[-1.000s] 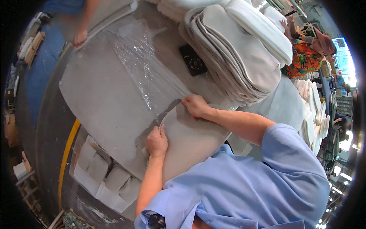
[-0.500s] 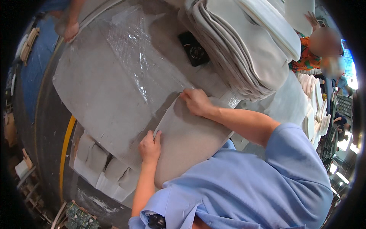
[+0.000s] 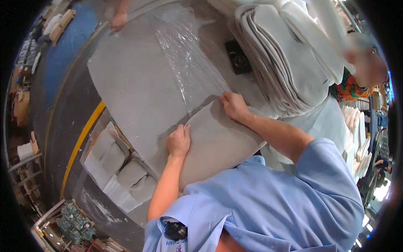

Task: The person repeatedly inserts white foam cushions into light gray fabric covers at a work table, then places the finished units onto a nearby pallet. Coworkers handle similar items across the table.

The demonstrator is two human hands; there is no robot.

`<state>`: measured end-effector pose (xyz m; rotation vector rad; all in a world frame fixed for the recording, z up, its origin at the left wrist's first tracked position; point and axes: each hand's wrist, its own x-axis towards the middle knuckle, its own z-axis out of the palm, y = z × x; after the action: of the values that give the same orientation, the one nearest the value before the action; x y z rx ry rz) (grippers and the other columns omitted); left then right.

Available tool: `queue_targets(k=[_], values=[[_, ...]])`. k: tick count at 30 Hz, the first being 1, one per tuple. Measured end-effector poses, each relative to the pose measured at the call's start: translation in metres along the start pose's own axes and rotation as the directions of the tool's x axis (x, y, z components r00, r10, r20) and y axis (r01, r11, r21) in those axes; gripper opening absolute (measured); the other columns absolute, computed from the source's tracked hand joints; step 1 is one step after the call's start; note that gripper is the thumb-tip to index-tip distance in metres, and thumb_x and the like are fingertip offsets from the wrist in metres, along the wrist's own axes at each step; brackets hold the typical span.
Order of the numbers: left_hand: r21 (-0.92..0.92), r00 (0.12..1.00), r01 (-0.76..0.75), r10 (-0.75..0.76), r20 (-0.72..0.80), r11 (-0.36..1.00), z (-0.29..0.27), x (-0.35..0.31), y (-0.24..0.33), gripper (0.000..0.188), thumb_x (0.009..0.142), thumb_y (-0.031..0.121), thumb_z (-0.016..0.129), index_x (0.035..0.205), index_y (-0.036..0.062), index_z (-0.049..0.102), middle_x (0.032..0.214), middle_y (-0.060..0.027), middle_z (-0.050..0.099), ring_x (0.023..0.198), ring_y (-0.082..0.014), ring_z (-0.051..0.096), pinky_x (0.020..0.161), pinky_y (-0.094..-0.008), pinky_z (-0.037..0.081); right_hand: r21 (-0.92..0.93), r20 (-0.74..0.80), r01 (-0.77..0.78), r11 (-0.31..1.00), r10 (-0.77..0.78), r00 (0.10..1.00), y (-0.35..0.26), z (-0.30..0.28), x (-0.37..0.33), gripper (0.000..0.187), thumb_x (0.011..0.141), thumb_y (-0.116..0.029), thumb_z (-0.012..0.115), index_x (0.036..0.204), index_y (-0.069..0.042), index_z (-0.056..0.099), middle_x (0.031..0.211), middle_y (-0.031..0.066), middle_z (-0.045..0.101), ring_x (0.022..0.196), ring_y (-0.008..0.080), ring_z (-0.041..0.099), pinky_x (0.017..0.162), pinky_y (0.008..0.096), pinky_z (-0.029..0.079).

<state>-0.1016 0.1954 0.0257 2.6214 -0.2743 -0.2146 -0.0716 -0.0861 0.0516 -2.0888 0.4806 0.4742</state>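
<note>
- Grey pads (image 3: 110,151) lie beside the worktop (image 3: 130,88), on its near left side.
- The left hand (image 3: 178,142) has its grip closed, fingers curled and thumb raised, on the left edge of a grey sheet (image 3: 218,136).
- Clear plastic film (image 3: 182,59) spreads over the worktop beyond the sheet.
- The sheet lies between the hands, in front of the blue shirt (image 3: 273,197).
- The right hand (image 3: 234,106) pinches the sheet's far edge, its grip closed with little gap.
- A black object (image 3: 238,58) sits near a stack of grey pieces (image 3: 289,63).

2 own hands (image 3: 178,141), 1 held gry sheet (image 3: 212,145), 1 clr film (image 3: 181,56), 1 blk obj (image 3: 237,57).
</note>
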Motion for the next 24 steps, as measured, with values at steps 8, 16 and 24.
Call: queue_targets(k=[8, 16, 24], values=[[0.025, 0.999, 0.019, -0.02, 0.026, 1.0, -0.014, -0.01, 0.01, 0.042, 0.106, 0.044, 0.058, 0.091, 0.005, 0.064, 0.082, -0.0251, 0.07, 0.082, -0.0495, 0.069, 0.07, -0.0592, 0.052, -0.17, 0.01, 0.267, 0.948, -0.27, 0.963, 0.003, 0.004, -0.013, 0.03, 0.101, -0.027, 0.069, 0.103, 0.002, 0.073, 0.075, 0.0204, 0.072, 0.057, 0.0298, 0.071, 0.062, 0.0421, 0.055], [-0.044, 0.919, -0.359, 0.344, -0.191, 0.932, -0.056, -0.021, 0.04, 0.032, 0.098, 0.018, 0.068, 0.126, 0.0019, 0.068, 0.12, -0.0174, 0.068, 0.115, -0.0377, 0.063, 0.099, -0.0505, 0.049, -0.358, 0.203, 0.539, 0.763, -0.5, 0.842, -0.007, -0.02, -0.069, 0.049, 0.097, -0.037, 0.071, 0.14, -0.015, 0.062, 0.156, 0.021, 0.052, 0.132, 0.0449, 0.059, 0.107, 0.049, 0.052], [-0.412, 0.778, -0.126, 0.348, 0.524, 0.902, -0.029, -0.052, 0.043, 0.057, 0.112, 0.036, 0.042, 0.161, 0.0057, 0.046, 0.169, -0.0194, 0.039, 0.159, -0.0371, 0.031, 0.131, -0.0424, 0.022, -0.429, 0.653, 0.557, 0.712, -0.181, 0.735, -0.005, -0.029, -0.113, 0.066, 0.11, -0.057, 0.041, 0.161, -0.016, 0.046, 0.171, 0.0169, 0.035, 0.161, 0.0343, 0.026, 0.124, 0.0673, 0.024]])
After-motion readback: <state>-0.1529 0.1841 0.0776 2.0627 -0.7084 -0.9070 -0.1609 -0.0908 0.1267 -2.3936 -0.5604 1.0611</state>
